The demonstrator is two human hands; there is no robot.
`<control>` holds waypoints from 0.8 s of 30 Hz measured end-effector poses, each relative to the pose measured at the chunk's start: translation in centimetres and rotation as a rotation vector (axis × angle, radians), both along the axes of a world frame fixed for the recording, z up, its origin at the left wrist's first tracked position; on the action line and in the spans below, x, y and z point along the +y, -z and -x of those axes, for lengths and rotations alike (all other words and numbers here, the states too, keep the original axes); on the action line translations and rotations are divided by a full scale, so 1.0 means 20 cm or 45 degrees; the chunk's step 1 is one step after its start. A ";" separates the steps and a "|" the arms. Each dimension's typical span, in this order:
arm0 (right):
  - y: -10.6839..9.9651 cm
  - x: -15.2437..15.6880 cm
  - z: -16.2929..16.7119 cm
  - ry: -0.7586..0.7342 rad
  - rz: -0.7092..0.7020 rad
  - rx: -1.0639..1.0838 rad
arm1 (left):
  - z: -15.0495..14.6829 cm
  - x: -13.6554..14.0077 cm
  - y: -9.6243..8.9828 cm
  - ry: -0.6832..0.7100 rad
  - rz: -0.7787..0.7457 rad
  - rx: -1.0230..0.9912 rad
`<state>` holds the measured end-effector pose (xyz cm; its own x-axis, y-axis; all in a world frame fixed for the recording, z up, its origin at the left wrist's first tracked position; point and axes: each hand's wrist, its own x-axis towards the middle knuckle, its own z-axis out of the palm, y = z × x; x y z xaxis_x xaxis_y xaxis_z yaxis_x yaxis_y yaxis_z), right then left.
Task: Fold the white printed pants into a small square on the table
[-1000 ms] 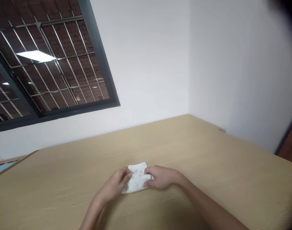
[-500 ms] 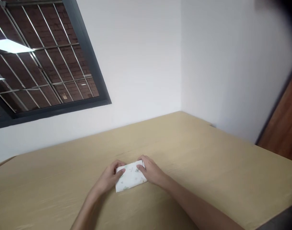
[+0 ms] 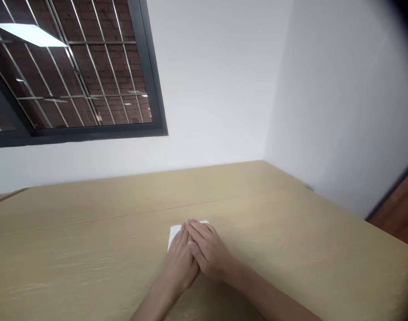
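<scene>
Two hands (image 3: 195,252) now atop one cloth (image 3: 175,232)

Looks like a plain office or study room. Large light-wood desk (image 3: 290,232) pushed into a corner of bare white walls (image 3: 340,98). Dark-framed window (image 3: 73,71) up left of the desk, metal grille and brick wall behind it, ceiling light panels reflected in the glass. Brown door edge (image 3: 399,205) right of the desk.

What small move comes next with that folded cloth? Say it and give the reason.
Probably slide both palms outward along the folded cloth to press it flat. The left hand and right hand lie flat and overlapping on it, covering nearly all of it on the table, so pressing looks underway.
</scene>
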<state>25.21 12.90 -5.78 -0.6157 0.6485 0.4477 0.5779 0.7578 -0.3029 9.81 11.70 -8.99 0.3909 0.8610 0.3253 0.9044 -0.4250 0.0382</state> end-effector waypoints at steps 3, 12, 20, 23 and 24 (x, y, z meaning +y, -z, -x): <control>0.02 0.00 -0.01 -0.042 0.160 -0.155 | -0.04 -0.04 0.01 -0.043 0.203 0.166; 0.08 0.03 -0.04 0.071 0.281 -0.410 | 0.04 -0.06 -0.06 -0.299 0.486 0.168; -0.03 0.08 -0.15 0.155 0.374 -0.431 | 0.10 -0.05 -0.13 -0.291 0.505 0.034; -0.08 0.08 -0.17 0.086 0.263 -0.341 | 0.13 -0.05 -0.18 -0.047 0.319 -0.163; -0.09 0.07 -0.17 0.049 0.226 -0.311 | 0.13 -0.05 -0.18 0.011 0.269 -0.217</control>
<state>28.70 14.34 -3.95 -0.6645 0.7284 0.1669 0.6774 0.6815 -0.2770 7.19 10.62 -5.32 0.3533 0.9138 0.2004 0.8737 -0.3989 0.2784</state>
